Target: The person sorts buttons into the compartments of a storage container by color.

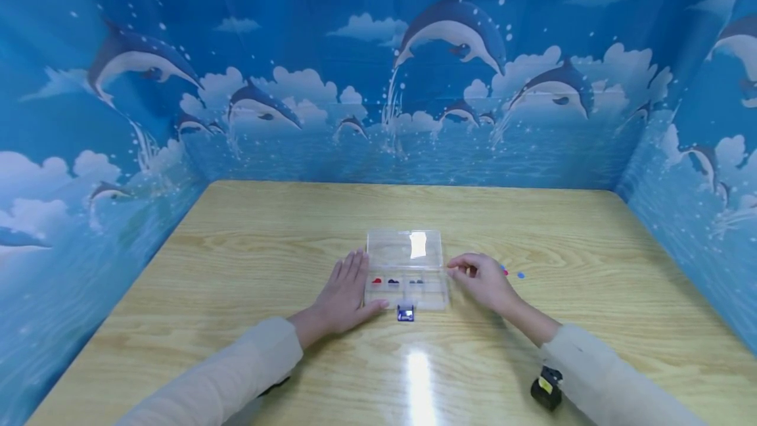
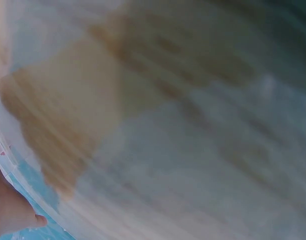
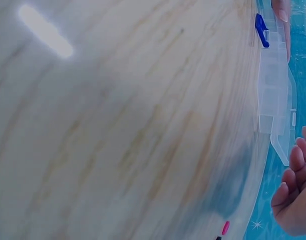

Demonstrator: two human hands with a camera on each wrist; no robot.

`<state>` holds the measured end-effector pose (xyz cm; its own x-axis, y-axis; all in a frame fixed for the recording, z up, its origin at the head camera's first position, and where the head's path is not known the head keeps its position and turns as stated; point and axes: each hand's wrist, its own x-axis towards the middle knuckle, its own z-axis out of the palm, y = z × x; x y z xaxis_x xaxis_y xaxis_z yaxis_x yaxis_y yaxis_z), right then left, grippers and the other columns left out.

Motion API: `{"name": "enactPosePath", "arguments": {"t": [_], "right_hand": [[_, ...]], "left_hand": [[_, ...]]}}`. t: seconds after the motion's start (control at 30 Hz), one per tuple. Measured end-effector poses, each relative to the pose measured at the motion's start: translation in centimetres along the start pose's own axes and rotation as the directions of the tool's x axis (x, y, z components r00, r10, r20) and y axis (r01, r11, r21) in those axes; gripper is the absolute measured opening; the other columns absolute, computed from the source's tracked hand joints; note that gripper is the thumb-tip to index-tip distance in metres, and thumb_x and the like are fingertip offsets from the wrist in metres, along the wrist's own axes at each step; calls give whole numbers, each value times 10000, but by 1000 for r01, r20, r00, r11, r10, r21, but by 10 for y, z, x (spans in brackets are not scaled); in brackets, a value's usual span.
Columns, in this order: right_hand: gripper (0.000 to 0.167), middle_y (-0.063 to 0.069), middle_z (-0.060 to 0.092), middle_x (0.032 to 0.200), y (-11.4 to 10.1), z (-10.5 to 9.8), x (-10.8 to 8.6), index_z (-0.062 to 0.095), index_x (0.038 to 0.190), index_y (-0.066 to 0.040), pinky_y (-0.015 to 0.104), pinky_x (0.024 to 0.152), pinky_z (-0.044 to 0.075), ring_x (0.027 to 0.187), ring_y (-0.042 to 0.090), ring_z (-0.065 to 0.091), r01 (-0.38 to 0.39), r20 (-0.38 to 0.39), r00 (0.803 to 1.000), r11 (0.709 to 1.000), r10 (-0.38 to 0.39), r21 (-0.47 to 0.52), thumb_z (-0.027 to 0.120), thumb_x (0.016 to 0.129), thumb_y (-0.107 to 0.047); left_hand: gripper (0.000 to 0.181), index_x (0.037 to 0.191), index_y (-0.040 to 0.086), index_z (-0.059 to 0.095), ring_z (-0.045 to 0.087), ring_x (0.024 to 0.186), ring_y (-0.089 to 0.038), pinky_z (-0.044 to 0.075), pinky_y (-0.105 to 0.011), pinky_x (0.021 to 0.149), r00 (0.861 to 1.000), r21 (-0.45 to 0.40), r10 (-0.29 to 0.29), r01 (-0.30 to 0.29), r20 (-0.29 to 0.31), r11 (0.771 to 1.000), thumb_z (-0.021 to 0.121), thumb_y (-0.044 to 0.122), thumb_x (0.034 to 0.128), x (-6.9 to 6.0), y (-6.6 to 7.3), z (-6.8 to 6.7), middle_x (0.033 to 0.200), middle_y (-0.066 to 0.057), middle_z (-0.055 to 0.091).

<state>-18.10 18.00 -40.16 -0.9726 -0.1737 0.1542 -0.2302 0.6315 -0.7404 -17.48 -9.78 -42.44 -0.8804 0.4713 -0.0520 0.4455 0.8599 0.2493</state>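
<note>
A clear plastic compartment box [image 1: 434, 299] lies on the table with its transparent lid [image 1: 387, 248] tipped back. Inside its back compartments sit a small red piece [image 1: 376, 281], dark pieces [image 1: 393, 281] and greyish pieces [image 1: 416, 281]. A blue latch [image 1: 405, 313] hangs at its front edge. My left hand [image 1: 345, 294] lies with fingers extended along the box's left side, the thumb at the front corner. My right hand [image 1: 481, 279] hovers by the right side, thumb and index fingertips close together. Whether something small is between them cannot be made out.
Behind the right hand, small red [image 1: 505, 273] and blue [image 1: 521, 275] pieces lie on the wooden table [image 1: 266, 229]. A black device with a yellow label [image 1: 547, 386] sits at the right sleeve. A dolphin-printed curtain [image 1: 355, 97] encloses the table's back and sides.
</note>
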Motion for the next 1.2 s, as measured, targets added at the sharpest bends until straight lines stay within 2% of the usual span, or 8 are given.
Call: {"name": "enactPosePath", "arguments": {"t": [0.67, 1.2], "right_hand": [[176, 30, 593, 751, 14, -11, -9, 681, 964, 11, 181, 588, 414, 681, 64, 466, 21, -31, 999, 1000, -21, -8, 681, 821, -91], [183, 24, 598, 750, 23, -20, -15, 682, 968, 5, 192, 578, 419, 673, 40, 481, 26, -56, 998, 998, -29, -60, 684, 825, -110]], "left_hand": [[942, 1476, -15, 21, 14, 1440, -345, 58, -483, 1174, 1000, -13, -2, 2, 1, 1000, 331, 658, 895, 0, -1, 2, 1551, -207, 10], [950, 1475, -19, 24, 15, 1440, -343, 61, -485, 1173, 1000, -10, 0, 0, 0, 1000, 317, 671, 891, 0, -1, 0, 1550, -204, 9]]}}
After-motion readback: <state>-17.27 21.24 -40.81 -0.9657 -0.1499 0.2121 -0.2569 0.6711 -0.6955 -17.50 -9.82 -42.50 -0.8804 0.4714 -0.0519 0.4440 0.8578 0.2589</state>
